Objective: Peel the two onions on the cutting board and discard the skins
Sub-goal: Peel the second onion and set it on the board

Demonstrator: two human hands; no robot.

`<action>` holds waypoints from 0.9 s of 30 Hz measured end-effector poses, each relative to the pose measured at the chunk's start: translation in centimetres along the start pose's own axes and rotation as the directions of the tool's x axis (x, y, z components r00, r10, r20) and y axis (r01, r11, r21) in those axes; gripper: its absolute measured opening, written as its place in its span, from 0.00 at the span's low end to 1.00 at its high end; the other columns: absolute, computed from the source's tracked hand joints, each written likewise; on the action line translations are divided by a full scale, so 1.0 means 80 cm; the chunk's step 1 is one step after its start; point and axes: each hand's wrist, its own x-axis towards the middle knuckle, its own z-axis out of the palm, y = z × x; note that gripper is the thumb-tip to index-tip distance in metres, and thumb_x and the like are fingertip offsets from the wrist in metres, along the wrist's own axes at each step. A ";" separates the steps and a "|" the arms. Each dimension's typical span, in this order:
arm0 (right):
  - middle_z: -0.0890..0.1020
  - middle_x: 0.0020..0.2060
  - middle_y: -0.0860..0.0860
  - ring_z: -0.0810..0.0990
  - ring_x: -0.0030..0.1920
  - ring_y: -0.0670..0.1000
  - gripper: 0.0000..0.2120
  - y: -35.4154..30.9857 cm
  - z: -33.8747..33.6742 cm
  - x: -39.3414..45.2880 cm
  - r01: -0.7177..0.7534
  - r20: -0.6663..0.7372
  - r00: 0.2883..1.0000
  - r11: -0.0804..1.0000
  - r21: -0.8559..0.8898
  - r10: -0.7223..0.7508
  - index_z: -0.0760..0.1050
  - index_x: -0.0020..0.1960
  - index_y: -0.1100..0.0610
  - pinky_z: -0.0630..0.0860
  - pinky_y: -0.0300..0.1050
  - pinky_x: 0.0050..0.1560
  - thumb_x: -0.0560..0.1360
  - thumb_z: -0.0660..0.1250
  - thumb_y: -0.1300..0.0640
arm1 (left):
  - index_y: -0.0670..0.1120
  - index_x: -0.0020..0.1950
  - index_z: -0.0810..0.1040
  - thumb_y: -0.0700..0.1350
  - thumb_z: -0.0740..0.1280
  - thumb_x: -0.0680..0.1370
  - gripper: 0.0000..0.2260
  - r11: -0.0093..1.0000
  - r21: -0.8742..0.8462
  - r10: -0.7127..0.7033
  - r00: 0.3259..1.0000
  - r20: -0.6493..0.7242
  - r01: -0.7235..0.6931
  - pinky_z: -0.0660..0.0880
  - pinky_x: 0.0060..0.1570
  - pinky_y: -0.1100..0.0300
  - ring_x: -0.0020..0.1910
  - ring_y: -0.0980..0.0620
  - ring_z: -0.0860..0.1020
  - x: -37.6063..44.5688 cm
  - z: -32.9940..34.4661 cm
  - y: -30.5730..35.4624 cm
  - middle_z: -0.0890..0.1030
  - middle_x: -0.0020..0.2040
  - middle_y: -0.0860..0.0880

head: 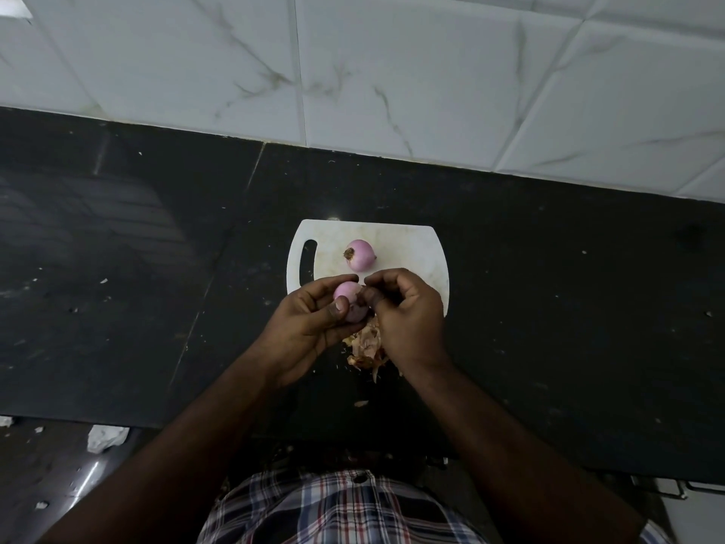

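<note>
Dark stone surface (pixel 137 237) is topped by a white cutting board (pixel 408 245) bearing one peeled onion (pixel 361 255); a second onion (pixel 347 292) is gripped by left hand (pixel 310 327) fingers (pixel 340 308), its skin pinched by right hand (pixel 408 312), above piled skins (pixel 367 347).

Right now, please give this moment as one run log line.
left hand: holds second onion | right hand: pulling skin | peeled onion: on cutting board | skins: on counter, not discarded

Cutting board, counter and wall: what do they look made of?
Cutting board: probably plastic, white, matte, thin, with a moulded handle slot. Counter: likely polished dark stone, as it reflects light. Wall: glossy marble-look tiles, grey veins and grout lines.
</note>
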 end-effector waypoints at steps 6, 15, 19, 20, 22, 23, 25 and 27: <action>0.86 0.43 0.45 0.83 0.46 0.41 0.11 -0.002 -0.019 0.007 -0.163 0.122 0.982 0.974 0.157 0.145 0.83 0.54 0.52 0.79 0.39 0.49 0.80 0.65 0.64 | 0.39 0.65 0.76 0.37 0.67 0.73 0.19 1.000 -0.012 -0.028 1.000 -0.006 0.028 0.82 0.53 0.51 0.53 0.41 0.84 -0.004 -0.005 -0.001 0.84 0.55 0.40; 0.86 0.55 0.53 0.85 0.55 0.54 0.16 0.008 -0.027 0.002 -0.226 0.360 0.924 0.946 0.232 0.132 0.81 0.62 0.55 0.81 0.58 0.59 0.75 0.73 0.59 | 0.40 0.61 0.80 0.34 0.70 0.71 0.18 0.981 0.170 0.096 0.995 0.009 -0.096 0.81 0.49 0.59 0.51 0.47 0.84 -0.005 0.002 -0.002 0.85 0.53 0.41; 0.86 0.54 0.55 0.85 0.55 0.53 0.14 0.007 -0.026 -0.003 -0.222 0.313 0.940 0.942 0.251 0.139 0.81 0.61 0.59 0.80 0.58 0.60 0.76 0.70 0.67 | 0.40 0.53 0.83 0.35 0.69 0.71 0.12 0.967 0.200 0.170 0.985 -0.038 -0.159 0.82 0.47 0.56 0.46 0.46 0.86 -0.005 0.002 0.004 0.86 0.48 0.40; 0.86 0.54 0.54 0.85 0.55 0.53 0.14 0.007 -0.025 -0.004 -0.216 0.305 0.942 0.946 0.244 0.136 0.81 0.61 0.58 0.80 0.58 0.60 0.76 0.70 0.67 | 0.40 0.53 0.83 0.37 0.69 0.71 0.11 0.956 0.235 0.195 0.979 -0.053 -0.178 0.82 0.47 0.55 0.46 0.45 0.85 -0.003 0.003 0.004 0.86 0.48 0.39; 0.86 0.55 0.53 0.85 0.56 0.53 0.14 0.006 -0.022 -0.007 -0.203 0.293 0.947 0.951 0.233 0.131 0.80 0.61 0.57 0.80 0.57 0.60 0.77 0.70 0.65 | 0.39 0.52 0.83 0.37 0.69 0.74 0.08 0.931 0.296 0.250 0.964 -0.089 -0.214 0.82 0.48 0.51 0.46 0.42 0.85 -0.001 0.005 0.003 0.85 0.48 0.36; 0.86 0.55 0.53 0.85 0.56 0.52 0.14 0.005 -0.022 -0.008 -0.202 0.292 0.947 0.953 0.228 0.131 0.80 0.62 0.57 0.80 0.57 0.60 0.77 0.70 0.63 | 0.39 0.51 0.83 0.36 0.69 0.76 0.06 0.919 0.321 0.275 0.956 -0.105 -0.229 0.82 0.47 0.50 0.46 0.41 0.85 0.000 0.006 0.002 0.84 0.49 0.34; 0.86 0.55 0.52 0.85 0.56 0.52 0.16 0.003 -0.022 -0.010 -0.222 0.319 0.937 0.951 0.215 0.147 0.80 0.63 0.56 0.80 0.57 0.60 0.75 0.73 0.60 | 0.39 0.49 0.83 0.34 0.67 0.78 0.05 0.887 0.392 0.315 0.940 -0.133 -0.243 0.81 0.42 0.51 0.43 0.41 0.84 0.001 0.007 0.001 0.84 0.47 0.34; 0.86 0.54 0.51 0.85 0.56 0.52 0.17 0.000 -0.022 -0.012 -0.253 0.347 0.923 0.943 0.217 0.168 0.81 0.62 0.56 0.81 0.57 0.60 0.74 0.75 0.60 | 0.39 0.47 0.82 0.36 0.65 0.80 0.06 0.871 0.437 0.322 0.932 -0.168 -0.223 0.80 0.39 0.53 0.41 0.44 0.84 0.001 0.010 0.003 0.85 0.44 0.38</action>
